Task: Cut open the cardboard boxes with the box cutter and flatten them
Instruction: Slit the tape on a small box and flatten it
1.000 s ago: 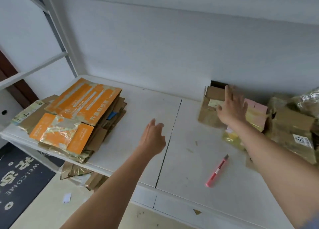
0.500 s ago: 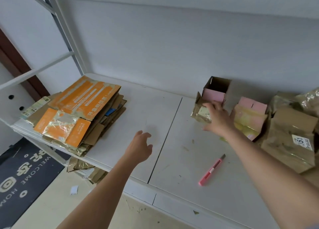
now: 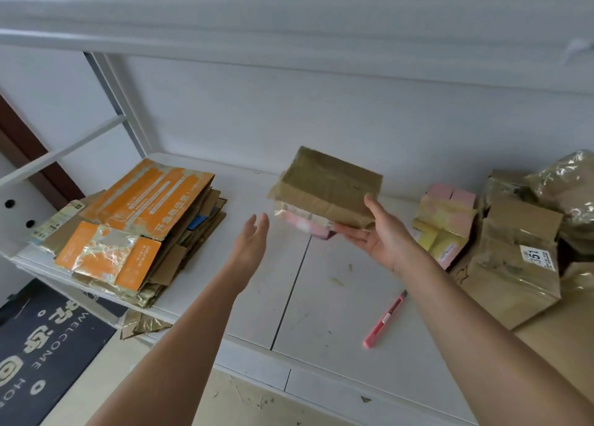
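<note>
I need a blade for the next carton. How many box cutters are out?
1: a pink box cutter on the white shelf, under the right forearm. Others may be hidden under the boxes.

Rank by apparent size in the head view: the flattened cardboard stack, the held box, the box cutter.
1. flattened cardboard stack
2. held box, gripped by the right hand; it is raised nearer the camera, so somewhat unsure
3. box cutter, clearly smallest

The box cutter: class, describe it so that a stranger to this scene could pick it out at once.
Start at the white table, between the flattened cardboard stack on the left and the unopened boxes on the right. Near the front edge, just inside the person's right forearm, lies the box cutter. It is the only slim pink thing lying alone on bare tabletop; neither hand touches it.
</note>
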The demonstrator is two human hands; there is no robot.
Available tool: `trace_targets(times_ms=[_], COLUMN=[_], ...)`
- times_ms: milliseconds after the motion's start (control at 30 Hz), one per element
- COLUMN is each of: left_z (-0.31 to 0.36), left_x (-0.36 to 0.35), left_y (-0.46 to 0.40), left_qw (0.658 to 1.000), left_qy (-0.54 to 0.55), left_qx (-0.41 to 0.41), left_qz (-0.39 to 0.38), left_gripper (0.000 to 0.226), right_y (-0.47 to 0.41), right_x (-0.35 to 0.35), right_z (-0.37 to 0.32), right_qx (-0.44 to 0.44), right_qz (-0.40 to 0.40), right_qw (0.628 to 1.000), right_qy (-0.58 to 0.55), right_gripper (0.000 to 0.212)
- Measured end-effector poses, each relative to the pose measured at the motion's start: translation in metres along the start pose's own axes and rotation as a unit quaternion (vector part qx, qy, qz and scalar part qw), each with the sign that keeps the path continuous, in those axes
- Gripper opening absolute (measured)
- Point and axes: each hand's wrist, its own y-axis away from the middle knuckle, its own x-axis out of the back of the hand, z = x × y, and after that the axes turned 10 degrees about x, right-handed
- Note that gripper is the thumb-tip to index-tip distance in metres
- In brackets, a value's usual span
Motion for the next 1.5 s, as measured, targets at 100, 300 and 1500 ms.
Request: trace_targets(times_ms=[100,300,1500], left_z=[0.012,-0.004,-0.093], left_x=[0.001,0.016,-0.015], left_y=[0.006,0.019,0.015], left_qw=[0.996,0.978,0.995], left_qy=[0.089,0.172,-0.08], left_qx=[-0.014,0.074,0.05], left_qz=[-0.022,-0.097,0.024], left_gripper=[0.068,0.068,0.062], right_y=[0.008,0.034,0.045], right_x=[0.002,0.023,0.045], right_z=[0.011,0.047,0.116], right_qx=[-0.069,-0.208,0.014], right_qz=[-0.041,-0.082,0.068], right_qw=[0.994,0.973,0.937], right_qy=[-0.077,-0.059,0.343], right_gripper=[0.039,0.056,0.045])
